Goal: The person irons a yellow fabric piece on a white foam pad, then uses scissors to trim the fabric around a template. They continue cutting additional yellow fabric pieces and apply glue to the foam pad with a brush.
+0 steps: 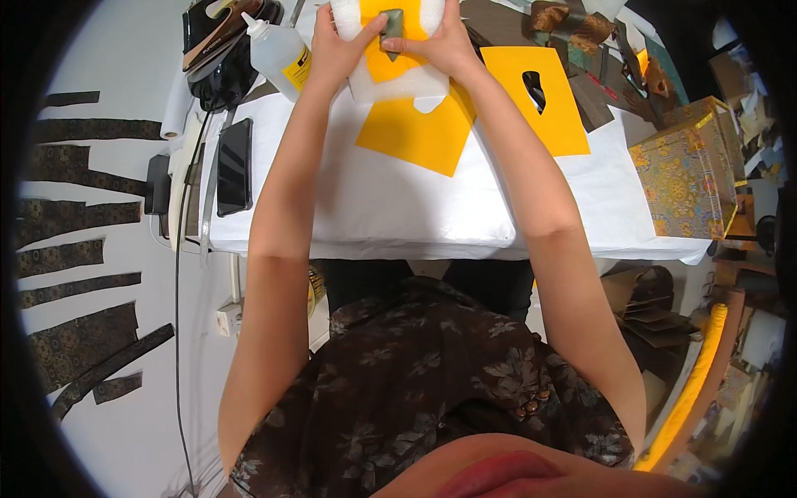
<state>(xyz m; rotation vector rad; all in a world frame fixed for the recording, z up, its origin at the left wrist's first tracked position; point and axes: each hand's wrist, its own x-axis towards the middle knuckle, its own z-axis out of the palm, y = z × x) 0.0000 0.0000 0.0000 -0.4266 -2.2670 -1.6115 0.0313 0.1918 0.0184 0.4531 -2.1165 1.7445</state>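
At the top of the view, my left hand [344,46] and my right hand [444,46] grip either side of a white foam block [398,90] faced with yellow material [390,70]. Both thumbs press on a small dark green object [391,25] in its middle. Under and below the block lies a yellow sheet [423,141]. To the right is another yellow sheet [531,124] with a black shape [533,90] on it.
A squeeze bottle [278,62], black phone [235,166], ruler [198,232] and iron-like appliance [212,75] are at left, beside dark patterned strips [79,328]. A patterned box [681,174] sits at the right of the white-covered table [365,228], with scraps behind.
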